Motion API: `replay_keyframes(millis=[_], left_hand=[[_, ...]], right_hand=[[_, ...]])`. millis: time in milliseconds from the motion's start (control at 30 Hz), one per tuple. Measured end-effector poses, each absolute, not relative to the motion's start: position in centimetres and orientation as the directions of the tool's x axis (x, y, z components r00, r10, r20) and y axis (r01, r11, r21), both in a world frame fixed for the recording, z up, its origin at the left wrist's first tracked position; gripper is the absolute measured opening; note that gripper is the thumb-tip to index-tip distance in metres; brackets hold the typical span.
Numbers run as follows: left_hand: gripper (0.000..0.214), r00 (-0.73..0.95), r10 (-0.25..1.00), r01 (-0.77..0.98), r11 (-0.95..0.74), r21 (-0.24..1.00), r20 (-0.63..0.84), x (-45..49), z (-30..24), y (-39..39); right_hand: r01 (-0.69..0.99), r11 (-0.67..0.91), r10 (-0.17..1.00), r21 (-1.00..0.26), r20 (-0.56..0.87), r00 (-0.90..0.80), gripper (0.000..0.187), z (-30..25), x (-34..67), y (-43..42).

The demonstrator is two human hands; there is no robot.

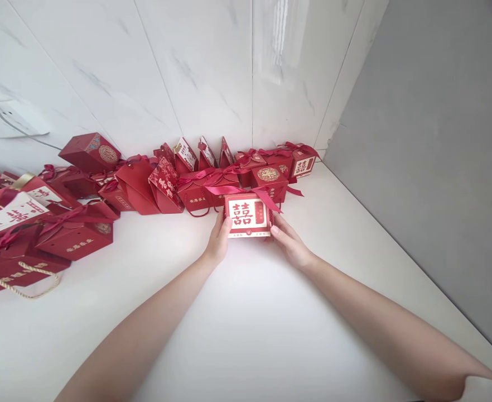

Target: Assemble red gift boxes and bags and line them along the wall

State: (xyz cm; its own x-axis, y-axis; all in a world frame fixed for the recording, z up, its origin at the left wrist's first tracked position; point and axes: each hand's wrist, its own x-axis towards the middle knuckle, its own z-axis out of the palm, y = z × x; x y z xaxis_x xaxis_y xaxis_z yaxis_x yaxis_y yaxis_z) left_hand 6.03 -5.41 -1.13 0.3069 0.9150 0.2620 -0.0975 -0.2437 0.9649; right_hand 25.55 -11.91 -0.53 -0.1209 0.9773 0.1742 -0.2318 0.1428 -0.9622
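While L hand (220, 237) & R hand (290, 244) grip, red-white box (248, 215) sits mid-frame

L fingers closed on its L side, R on its R. Behind + off to frame's left: many red boxes (135, 185); tiled wall (199, 72) up top.

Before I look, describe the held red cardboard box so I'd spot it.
Below a white tiled wall, red cardboard boxes line the white tabletop. Before them, the left hand and right hand grip the white-panelled red box, the only one held.
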Motion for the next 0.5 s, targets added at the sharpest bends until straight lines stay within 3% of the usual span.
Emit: replay_keyframes(millis=[500], left_hand=[[0.073,0.286,0.948,-0.059,-0.128,0.990,0.140,6.15,-1.59,-5.56]], right_hand=[[-0.226,0.131,0.982,-0.965,0.157,-0.105,0.058,-0.56,25.45,-11.91]])
